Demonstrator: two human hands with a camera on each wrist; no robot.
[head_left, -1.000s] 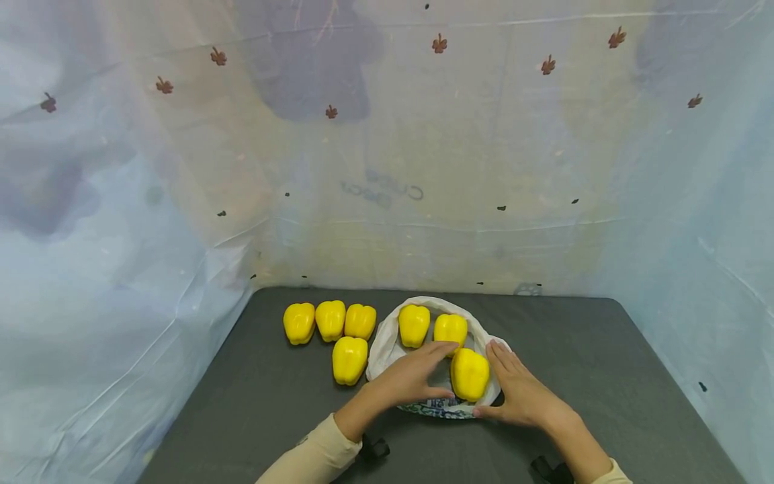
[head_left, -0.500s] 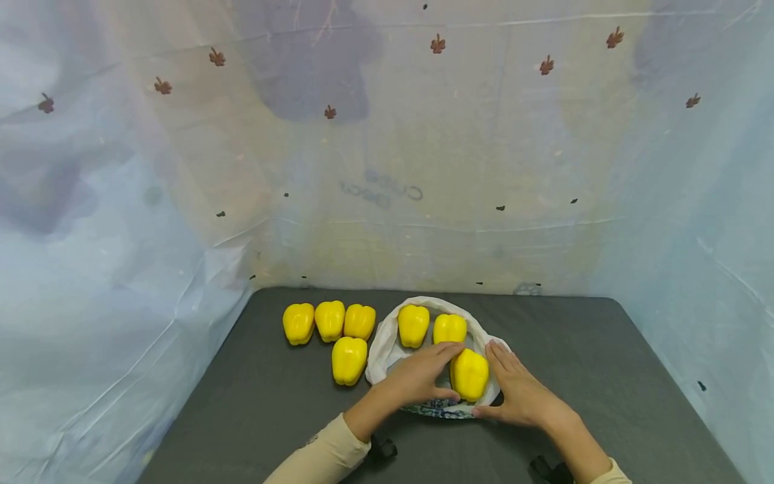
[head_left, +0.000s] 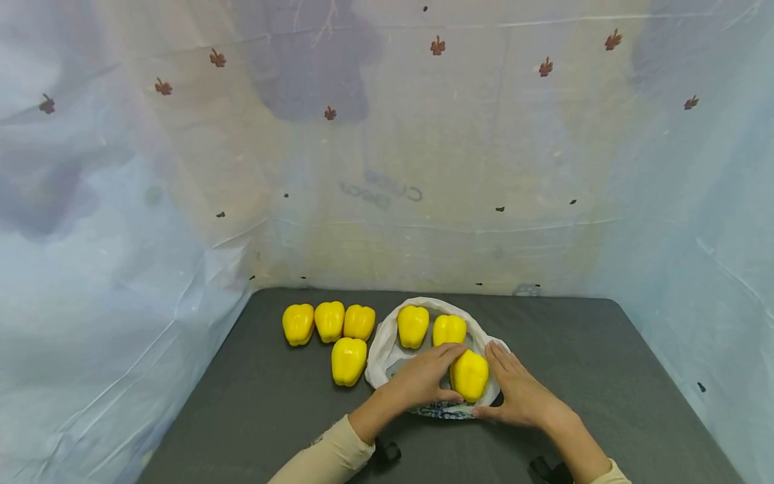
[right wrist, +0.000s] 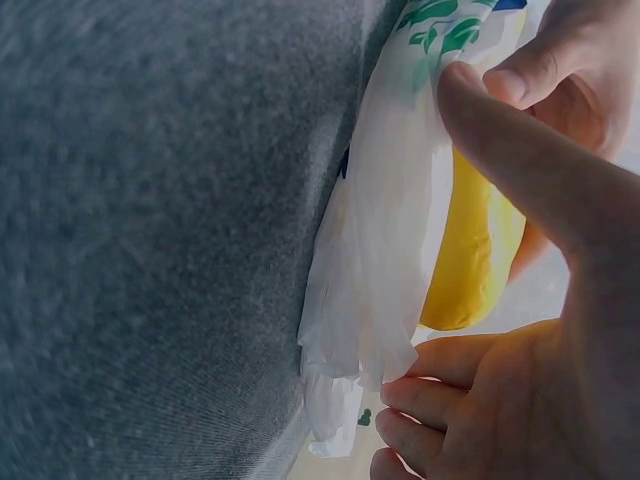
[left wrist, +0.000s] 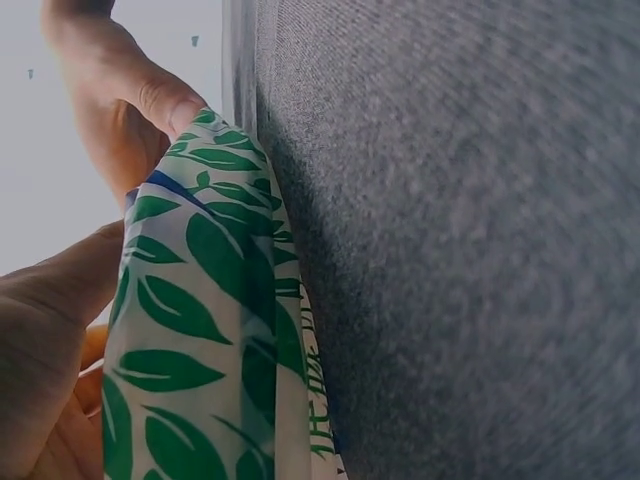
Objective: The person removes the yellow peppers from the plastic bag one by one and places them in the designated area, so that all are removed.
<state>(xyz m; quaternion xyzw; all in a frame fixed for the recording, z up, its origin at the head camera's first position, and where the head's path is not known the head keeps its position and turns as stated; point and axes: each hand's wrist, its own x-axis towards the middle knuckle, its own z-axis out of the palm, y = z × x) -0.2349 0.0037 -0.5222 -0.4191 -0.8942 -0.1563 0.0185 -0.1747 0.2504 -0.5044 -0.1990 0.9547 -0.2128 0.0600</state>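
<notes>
A white plastic bag [head_left: 377,353] with green leaf print lies with its rim rolled back around several yellow bell peppers. My left hand [head_left: 420,378] cups the nearest bell pepper [head_left: 470,376] from its left side, fingers behind and thumb in front. In the right wrist view, the left thumb shows over the bag's edge, beside the yellow pepper [right wrist: 475,250]. My right hand [head_left: 523,390] rests along the bag's right rim with fingers extended and thumb at the front. Two other peppers, one of them a bell pepper [head_left: 413,327], sit farther back inside the bag.
Left of the bag, several more yellow bell peppers [head_left: 349,361] stand on the dark grey table [head_left: 290,410]. A patterned plastic sheet [head_left: 387,154] hangs behind the table and along both sides.
My left hand has moved slightly right, closing the gap to the nearest bell pepper. The right hand, the bag and the peppers stay where they were.
</notes>
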